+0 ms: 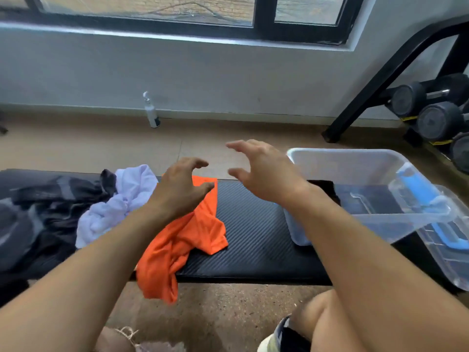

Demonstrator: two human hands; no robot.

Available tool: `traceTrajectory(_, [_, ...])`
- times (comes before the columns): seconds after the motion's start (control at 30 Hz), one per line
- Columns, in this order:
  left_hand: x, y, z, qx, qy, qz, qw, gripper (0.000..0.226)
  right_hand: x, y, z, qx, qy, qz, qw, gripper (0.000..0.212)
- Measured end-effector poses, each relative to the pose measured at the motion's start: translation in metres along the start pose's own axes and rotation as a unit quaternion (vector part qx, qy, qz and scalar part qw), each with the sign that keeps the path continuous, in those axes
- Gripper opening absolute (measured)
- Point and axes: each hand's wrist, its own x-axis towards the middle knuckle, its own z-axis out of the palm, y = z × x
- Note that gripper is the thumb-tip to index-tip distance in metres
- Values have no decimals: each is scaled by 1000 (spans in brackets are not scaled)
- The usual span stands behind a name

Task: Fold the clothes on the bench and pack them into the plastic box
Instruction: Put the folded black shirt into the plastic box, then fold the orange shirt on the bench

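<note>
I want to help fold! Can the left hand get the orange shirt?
Probably yes. The left hand hovers open right above the orange shirt, which lies uncovered on the bench.

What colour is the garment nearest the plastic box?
Bright orange garment, plain, seen in the head view.

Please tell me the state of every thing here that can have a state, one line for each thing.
left hand: open, empty, above the orange garment
right hand: open, empty
orange garment: unfolded, hanging over the bench edge
white garment: crumpled
dark clothes: piled, unfolded
plastic box: open, tilted
window: shut
</note>
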Motion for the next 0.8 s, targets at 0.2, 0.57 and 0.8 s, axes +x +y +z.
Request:
traceTrajectory(0.2, [-14, -51, -41, 146, -7, -61, 987, 64, 30, -38, 67, 33, -162, -39, 985, 72])
traceTrajectory(0.57, [-28, -101, -49, 274, -201, -68, 938, 73, 67, -49, 126, 0, -300, -118, 947, 78])
traceTrajectory(0.8, [-34, -122, -48, 326, -229, -65, 915, 85, 72, -26, 131, 5, -242, -103, 965, 31])
